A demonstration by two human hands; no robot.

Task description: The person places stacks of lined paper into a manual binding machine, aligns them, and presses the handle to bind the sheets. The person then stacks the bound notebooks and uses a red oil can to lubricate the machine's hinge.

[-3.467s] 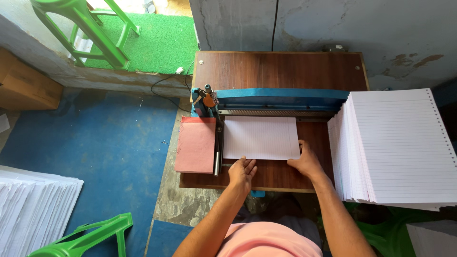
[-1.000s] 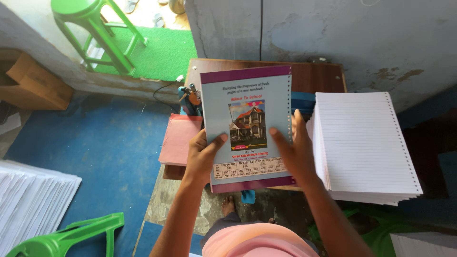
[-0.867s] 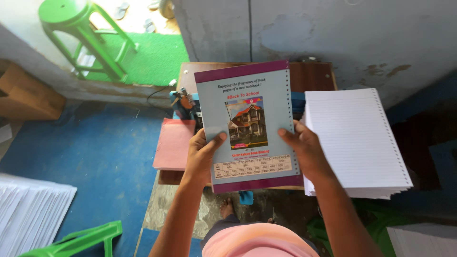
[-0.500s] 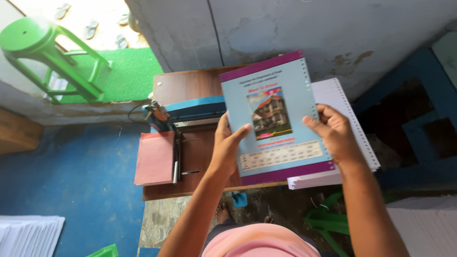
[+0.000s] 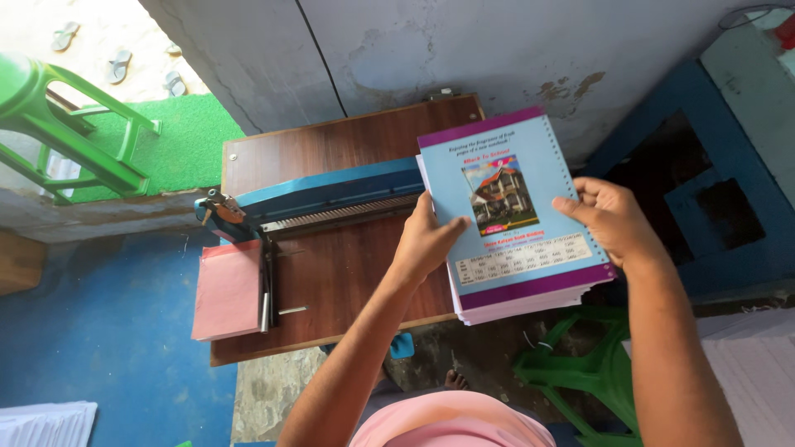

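A light-blue booklet cover with purple bands and a house picture (image 5: 507, 207) lies flat on top of a stack of punched white sheets (image 5: 522, 304) at the right end of the wooden table (image 5: 331, 149). My left hand (image 5: 426, 240) grips the cover's left edge, thumb on top. My right hand (image 5: 611, 217) holds the right edge by the row of punched holes. A blue punching machine (image 5: 331, 192) with a black lever sits left of the stack.
A pink sheet (image 5: 225, 290) hangs off the table's left edge. Green plastic stools stand at top left (image 5: 62, 124) and under the stack (image 5: 580, 364). White paper piles lie at bottom left (image 5: 45, 424) and bottom right (image 5: 758, 372). A blue frame (image 5: 704, 207) stands right.
I picked the cover up from the punching machine, held it up, then carried it right and lowered it onto the stack of white sheets. The view swung right.
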